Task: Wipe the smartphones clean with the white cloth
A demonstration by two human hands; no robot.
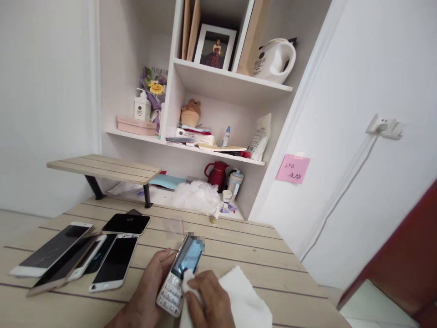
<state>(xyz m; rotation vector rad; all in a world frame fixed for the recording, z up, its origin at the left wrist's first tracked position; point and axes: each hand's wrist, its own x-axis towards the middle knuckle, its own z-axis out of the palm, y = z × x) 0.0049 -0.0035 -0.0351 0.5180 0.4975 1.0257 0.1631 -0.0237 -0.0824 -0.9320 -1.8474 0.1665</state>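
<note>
A keypad mobile phone (170, 295), with a dark reflective screen above its number keys, rests tilted in my left hand (150, 287), whose fingers wrap round its left side. My right hand (211, 298) pinches a white cloth (246, 294) and presses a bunched corner of it against the phone near the lower edge of the screen. The rest of the cloth spreads out under and to the right of my right hand. Just beyond the phone lies a small clear plastic bag (173, 227).
Several smartphones lie at the left, among them a white-edged one (114, 262) and a black one (126, 223). A raised wooden shelf (102, 167) stands on the table (290, 291) behind them. Crumpled white plastic (196, 196) and a red jug (217, 175) sit at the back.
</note>
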